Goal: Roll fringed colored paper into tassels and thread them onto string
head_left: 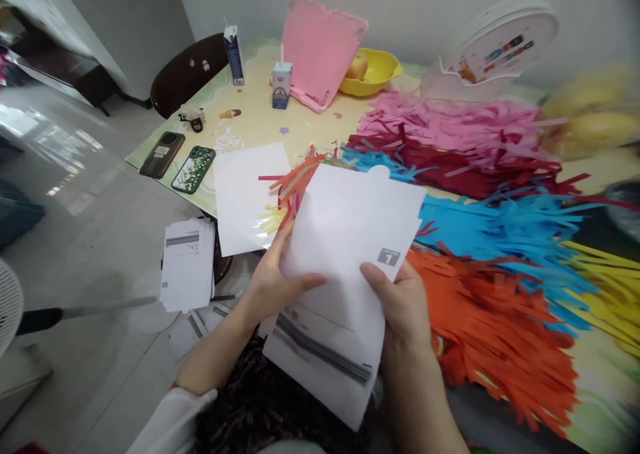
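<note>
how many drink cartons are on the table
2: the tall carton near the dark chair, the short carton by the pink board. Others could be hidden behind the board.

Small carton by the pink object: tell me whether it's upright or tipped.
Upright: the small carton stands on its base on the table, its straw pointing up.

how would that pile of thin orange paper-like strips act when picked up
The pile of thin orange paper-like strips would probably be floppy, since its loose ends bend and splay. It is likely light for its spread, as the strips look thin. It might snag on the thin blue strips lying against its edge.
</note>
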### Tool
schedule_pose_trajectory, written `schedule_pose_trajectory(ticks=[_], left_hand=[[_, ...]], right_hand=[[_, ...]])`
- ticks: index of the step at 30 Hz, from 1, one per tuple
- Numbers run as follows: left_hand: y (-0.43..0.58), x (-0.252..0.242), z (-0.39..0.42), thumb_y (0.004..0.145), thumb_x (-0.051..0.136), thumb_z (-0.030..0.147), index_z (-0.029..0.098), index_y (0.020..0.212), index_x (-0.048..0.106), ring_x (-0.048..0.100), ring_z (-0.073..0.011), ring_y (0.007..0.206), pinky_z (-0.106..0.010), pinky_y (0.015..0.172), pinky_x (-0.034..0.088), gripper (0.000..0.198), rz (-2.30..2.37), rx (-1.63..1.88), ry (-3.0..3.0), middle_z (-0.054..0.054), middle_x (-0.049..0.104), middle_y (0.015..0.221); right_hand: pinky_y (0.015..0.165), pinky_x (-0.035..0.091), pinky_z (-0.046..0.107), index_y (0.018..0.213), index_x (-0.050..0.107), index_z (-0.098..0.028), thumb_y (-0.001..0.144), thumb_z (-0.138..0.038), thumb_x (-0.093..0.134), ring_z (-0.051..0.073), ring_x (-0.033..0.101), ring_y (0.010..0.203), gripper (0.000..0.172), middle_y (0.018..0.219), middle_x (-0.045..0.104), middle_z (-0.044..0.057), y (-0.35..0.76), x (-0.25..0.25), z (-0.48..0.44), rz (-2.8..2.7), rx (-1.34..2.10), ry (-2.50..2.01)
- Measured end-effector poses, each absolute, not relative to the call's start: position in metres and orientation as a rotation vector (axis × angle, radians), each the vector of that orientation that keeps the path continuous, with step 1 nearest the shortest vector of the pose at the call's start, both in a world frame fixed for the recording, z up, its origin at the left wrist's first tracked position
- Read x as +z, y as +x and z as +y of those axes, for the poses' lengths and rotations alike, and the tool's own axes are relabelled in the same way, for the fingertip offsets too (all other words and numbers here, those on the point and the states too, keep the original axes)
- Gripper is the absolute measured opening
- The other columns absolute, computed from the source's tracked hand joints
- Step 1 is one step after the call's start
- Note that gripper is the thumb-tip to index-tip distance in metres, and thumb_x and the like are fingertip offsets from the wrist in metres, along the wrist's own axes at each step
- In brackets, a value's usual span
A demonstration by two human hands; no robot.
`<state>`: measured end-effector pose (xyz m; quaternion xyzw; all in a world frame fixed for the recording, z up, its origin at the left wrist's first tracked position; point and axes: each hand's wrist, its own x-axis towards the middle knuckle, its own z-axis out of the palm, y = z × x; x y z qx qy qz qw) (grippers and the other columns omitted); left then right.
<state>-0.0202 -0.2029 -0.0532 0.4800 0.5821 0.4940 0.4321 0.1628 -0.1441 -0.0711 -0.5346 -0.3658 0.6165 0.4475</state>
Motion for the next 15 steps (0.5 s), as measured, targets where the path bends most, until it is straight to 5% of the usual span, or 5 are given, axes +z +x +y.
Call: schedule_pose_trajectory(ticks=[7, 15], left_hand=[[-0.011, -0.06, -0.225, 0.06, 0.087, 0.055, 0.019, 0.156, 0.023, 0.033, -0.0373, 0.146, -0.054, 0.12, 0.03, 0.12, 1.664, 0.975, 1.348, -0.019, 0.035, 0.158], [-0.007, -0.062, -0.227, 0.063, 0.086, 0.052, 0.021, 0.151, 0.034, 0.04, -0.035, 0.142, -0.053, 0.119, 0.032, 0.107, 1.642, 1.009, 1.262, -0.015, 0.044, 0.153]], right_hand=[[0.062, 0.054, 0.029, 0.086, 0.068, -0.016, 0.06, -0.038, 0.086, 0.017, 0.066, 0.067, 0.039, 0.086, 0.075, 0.006, 0.17, -0.067, -0.144, -0.824, 1.218, -1.3], [0.063, 0.055, 0.028, 0.085, 0.071, -0.016, 0.055, -0.036, 0.088, 0.016, 0.066, 0.067, 0.039, 0.084, 0.075, 0.004, 0.175, -0.068, -0.142, -0.755, 1.22, -1.328]])
